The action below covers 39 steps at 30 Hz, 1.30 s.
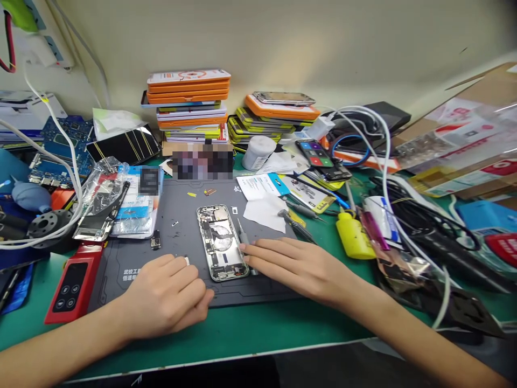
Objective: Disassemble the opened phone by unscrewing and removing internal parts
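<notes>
An opened smartphone (223, 242) lies on the dark work mat (169, 210), its inner parts bare and its screen off. My right hand (294, 264) rests at the phone's right edge with fingers stretched out. Its fingertips lie over a thin screwdriver (243, 235) beside the phone; whether they grip it is hard to see. My left hand (167, 293) is closed on the mat, left of the phone's lower end. Its palm side is hidden. A small white bit shows by its index finger. A SIM tray (235, 210) and a camera module (155, 241) lie nearby.
Stacked orange cases (188, 97) stand at the back wall. A red device with buttons (70, 285) sits at the mat's left edge. To the right are a white paper (264, 214), a yellow bottle (354, 236) and tangled cables. Packaged parts (133, 213) lie at left.
</notes>
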Each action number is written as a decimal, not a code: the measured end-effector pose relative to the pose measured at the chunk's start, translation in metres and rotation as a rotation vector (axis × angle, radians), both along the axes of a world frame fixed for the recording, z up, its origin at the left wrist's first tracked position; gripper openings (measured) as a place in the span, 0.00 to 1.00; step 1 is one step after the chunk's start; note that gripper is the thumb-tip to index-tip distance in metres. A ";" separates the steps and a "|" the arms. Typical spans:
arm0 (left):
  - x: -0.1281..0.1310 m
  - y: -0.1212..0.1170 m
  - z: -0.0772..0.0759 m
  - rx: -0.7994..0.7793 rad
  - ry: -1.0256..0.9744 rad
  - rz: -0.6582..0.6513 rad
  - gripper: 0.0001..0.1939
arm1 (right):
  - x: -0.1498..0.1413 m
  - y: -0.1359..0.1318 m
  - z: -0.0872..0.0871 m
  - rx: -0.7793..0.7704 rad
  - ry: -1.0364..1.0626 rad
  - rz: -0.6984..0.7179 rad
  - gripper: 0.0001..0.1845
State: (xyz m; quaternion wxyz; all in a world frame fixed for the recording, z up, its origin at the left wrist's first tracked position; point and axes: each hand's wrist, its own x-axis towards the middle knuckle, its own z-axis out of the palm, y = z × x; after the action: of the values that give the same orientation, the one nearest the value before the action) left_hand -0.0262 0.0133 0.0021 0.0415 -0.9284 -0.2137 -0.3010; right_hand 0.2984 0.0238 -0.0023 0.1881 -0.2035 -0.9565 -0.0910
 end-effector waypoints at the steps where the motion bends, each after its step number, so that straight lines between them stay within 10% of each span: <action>1: 0.000 0.000 0.000 -0.002 0.000 0.001 0.19 | 0.002 0.000 0.001 0.044 -0.020 0.006 0.18; 8: 0.002 0.001 -0.001 0.008 0.001 0.027 0.18 | 0.004 0.004 0.001 0.193 -0.032 -0.006 0.16; 15: 0.000 0.000 0.000 -0.052 0.022 0.033 0.13 | -0.020 0.000 0.007 -0.456 0.736 -0.373 0.11; 18: 0.000 0.000 0.001 -0.019 0.033 0.009 0.11 | -0.039 0.000 0.015 -0.705 0.958 -0.332 0.24; 28: -0.009 0.000 0.000 -0.054 -0.016 -0.051 0.08 | -0.082 -0.002 -0.020 -0.874 1.031 -0.166 0.27; 39: -0.011 -0.002 0.005 -0.011 0.010 -0.085 0.06 | -0.079 -0.003 -0.027 -0.310 0.742 0.093 0.27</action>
State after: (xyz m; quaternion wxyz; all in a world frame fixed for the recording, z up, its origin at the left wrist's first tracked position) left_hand -0.0372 0.0111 0.0072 0.0246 -0.9385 -0.1754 -0.2965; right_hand 0.2194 0.0210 -0.0290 0.4914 -0.2050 -0.8343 0.1427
